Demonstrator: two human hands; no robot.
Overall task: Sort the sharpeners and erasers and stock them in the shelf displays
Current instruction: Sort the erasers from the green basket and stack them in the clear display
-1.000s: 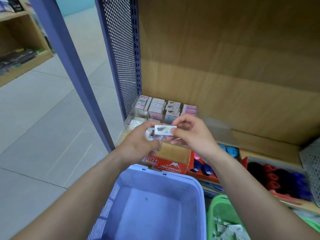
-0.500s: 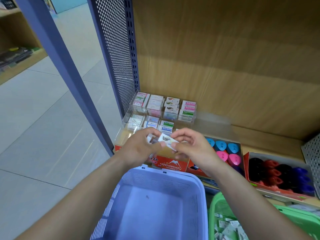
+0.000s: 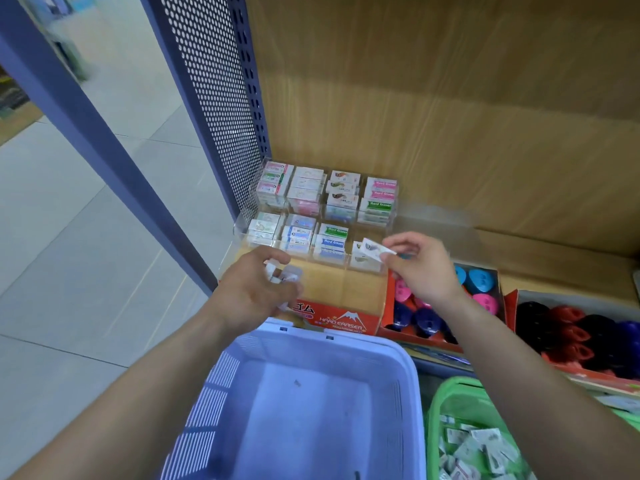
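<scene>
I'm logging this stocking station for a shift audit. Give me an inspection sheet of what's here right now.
Surface: wooden shelf, partly stocked.
Job's things: clear eraser display, rear compartments filled; pink-and-blue sharpeners and black-and-red sharpeners in boxes; green basket of loose erasers.
Clutter: red Hard Eraser box; lavender basket, nearly empty.
Hands: right hand pinches a white eraser above the display; left hand grips several small erasers.
Cables: nothing seen.
Surroundings: perforated metal panel; tiled floor.

The wooden shelf [image 3: 554,268] carries a clear display [image 3: 346,285] of erasers [image 3: 332,241] at its 9 o'clock end, with a red eraser box [image 3: 343,318] touching it at 6 o'clock. Toward 3 o'clock, two red trays [image 3: 415,336] of sharpeners [image 3: 479,278] sit side by side.
</scene>
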